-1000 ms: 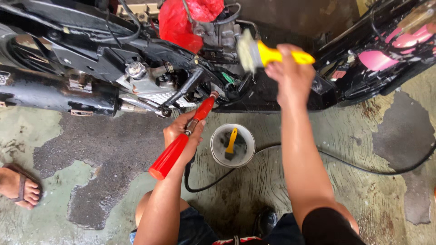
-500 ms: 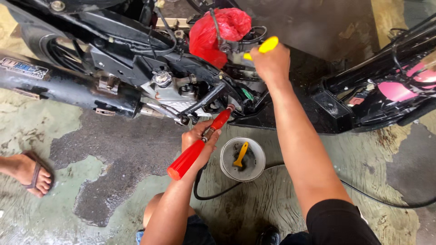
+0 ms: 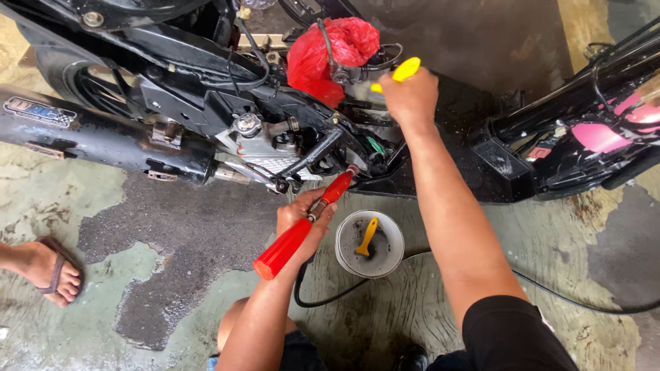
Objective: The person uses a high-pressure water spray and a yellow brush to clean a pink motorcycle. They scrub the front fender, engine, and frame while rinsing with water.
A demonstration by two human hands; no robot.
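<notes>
Red spray gun (image 3: 302,225) clamped in left hand (image 3: 302,218); right hand (image 3: 411,96) grips yellow-handled brush (image 3: 397,72) at engine (image 3: 268,148).

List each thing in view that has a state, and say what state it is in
Left hand: closed around the red spray gun, nozzle aimed at the engine.
Right hand: gripping a yellow-handled brush by the red plastic bag.
Small bucket: upright on the floor, a yellow-handled tool standing inside.
Black hose: lying slack on the wet floor.
Motorcycle: panels off, frame exposed.
</notes>
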